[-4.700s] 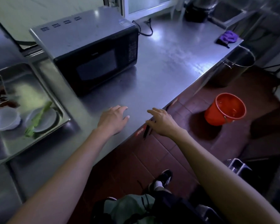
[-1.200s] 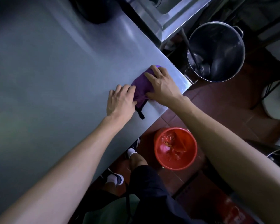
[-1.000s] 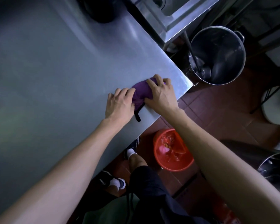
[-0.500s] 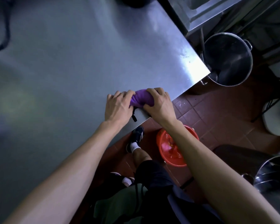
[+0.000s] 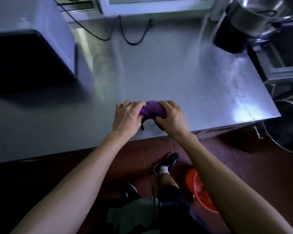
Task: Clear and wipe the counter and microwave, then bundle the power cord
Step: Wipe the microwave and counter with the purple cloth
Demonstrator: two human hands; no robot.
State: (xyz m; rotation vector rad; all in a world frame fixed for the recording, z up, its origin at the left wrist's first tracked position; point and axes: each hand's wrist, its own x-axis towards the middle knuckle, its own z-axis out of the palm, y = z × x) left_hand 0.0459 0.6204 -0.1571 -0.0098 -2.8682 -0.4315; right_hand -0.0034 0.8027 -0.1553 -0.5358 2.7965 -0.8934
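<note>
Both your hands grip the purple cloth (image 5: 153, 110) at the counter's (image 5: 184, 78) near edge.

Your left hand (image 5: 126, 118) and right hand (image 5: 172, 116) curl around its ends. The microwave (image 5: 29, 46) sits far left, its power cord (image 5: 125, 33) behind.

microwave (image 5: 30, 53) left on counter (image 5: 176, 78), cord (image 5: 125, 34) seemingly behind

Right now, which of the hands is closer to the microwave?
Left. The left hand grips the purple cloth on the side toward the microwave; the right hand grips its far side.
</note>
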